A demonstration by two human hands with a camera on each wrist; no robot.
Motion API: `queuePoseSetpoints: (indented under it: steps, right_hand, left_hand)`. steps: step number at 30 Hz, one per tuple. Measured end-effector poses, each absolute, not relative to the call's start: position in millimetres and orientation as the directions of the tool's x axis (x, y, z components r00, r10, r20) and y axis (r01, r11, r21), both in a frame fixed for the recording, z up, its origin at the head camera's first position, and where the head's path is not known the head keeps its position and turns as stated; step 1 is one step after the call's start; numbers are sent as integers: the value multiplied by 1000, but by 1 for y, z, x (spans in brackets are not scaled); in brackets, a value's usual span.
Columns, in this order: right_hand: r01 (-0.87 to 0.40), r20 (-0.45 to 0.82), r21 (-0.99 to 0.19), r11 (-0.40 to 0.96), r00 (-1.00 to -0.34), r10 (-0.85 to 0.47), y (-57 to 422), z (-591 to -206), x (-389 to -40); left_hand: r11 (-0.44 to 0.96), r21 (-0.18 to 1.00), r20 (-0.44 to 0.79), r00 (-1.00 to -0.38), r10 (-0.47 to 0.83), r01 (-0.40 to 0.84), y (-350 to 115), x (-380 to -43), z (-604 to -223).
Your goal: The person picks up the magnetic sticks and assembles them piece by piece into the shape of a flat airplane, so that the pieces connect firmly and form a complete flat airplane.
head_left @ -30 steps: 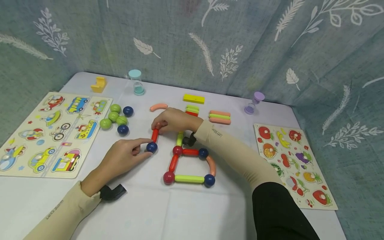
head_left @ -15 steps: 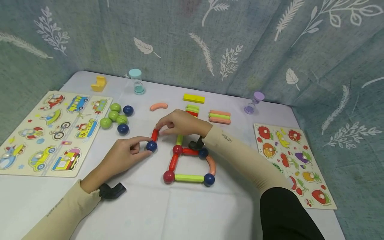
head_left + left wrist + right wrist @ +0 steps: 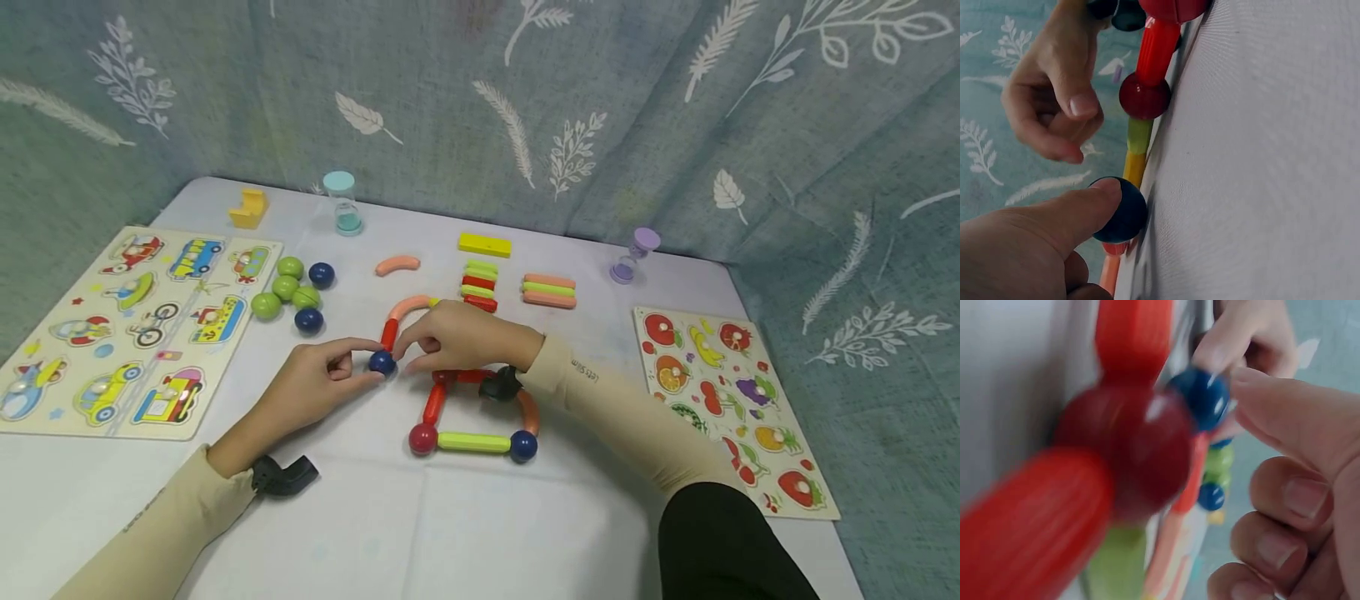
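Observation:
My left hand [image 3: 311, 379] pinches a blue ball [image 3: 382, 363] between thumb and forefinger. A red rod [image 3: 389, 334] runs from that ball to a curved peach rod [image 3: 411, 305]. My right hand [image 3: 468, 337] hovers over the figure, fingers loosely bent and nothing in them, its fingertips near the blue ball. In the left wrist view a gap shows between the right fingertips and the ball. Below lies a joined loop with a red ball [image 3: 423, 438], a green rod [image 3: 472, 442] and another blue ball [image 3: 523, 446]. The right hand covers part of the upper pieces.
Green balls [image 3: 285, 288] and two blue ones lie at the left, beside a vehicle puzzle board [image 3: 225, 358]. Stacked rods [image 3: 480, 279], a yellow block [image 3: 484, 244] and two sand timers stand toward the back. A fruit puzzle board [image 3: 738, 408] is at the right.
My right hand has let go of the red rod and moved right and toward me, uncovering the curved peach rod. The left hand keeps its pinch on the blue ball.

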State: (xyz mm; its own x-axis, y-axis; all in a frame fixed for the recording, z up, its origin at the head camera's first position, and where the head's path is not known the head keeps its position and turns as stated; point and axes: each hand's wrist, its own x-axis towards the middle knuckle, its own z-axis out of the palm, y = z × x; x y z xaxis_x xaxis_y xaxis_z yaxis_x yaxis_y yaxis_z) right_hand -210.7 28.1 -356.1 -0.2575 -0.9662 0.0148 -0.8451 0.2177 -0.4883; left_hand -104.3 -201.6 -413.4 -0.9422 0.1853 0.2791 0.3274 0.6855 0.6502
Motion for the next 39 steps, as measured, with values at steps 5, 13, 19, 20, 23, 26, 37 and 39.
queuePoseSetpoints:
  steps: [5,13,19,20,23,26,37,39]
  right_hand:
    - [-855,-16,-466,229,-251,-968,36,-354,-195]
    - [-898,11,-302,321,-340,-940,66,-357,-181]
    - [-868,13,-268,419,-438,-899,80,-359,-182]
    - [-863,13,-282,419,-440,-898,81,-360,-183]
    - [-863,10,-302,406,-429,-903,83,-363,-186]
    - [-866,2,-321,384,-406,-914,83,-364,-190]
    - [-871,-11,-368,324,-344,-939,91,-363,-195]
    - [-867,-2,-379,323,-348,-937,92,-364,-195]
  left_hand:
    - [690,651,276,-946,172,316,-201,-104,-412]
    - [700,654,249,-955,159,287,-200,-104,-410]
    - [702,658,228,-961,158,272,-196,-106,-411]
    - [703,658,225,-962,158,269,-196,-106,-411]
    - [709,655,220,-963,154,262,-195,-107,-411]
    - [707,659,213,-965,151,256,-196,-106,-411]
    - [705,652,228,-959,167,278,-195,-106,-410]
    - [705,651,231,-958,168,281,-194,-106,-409]
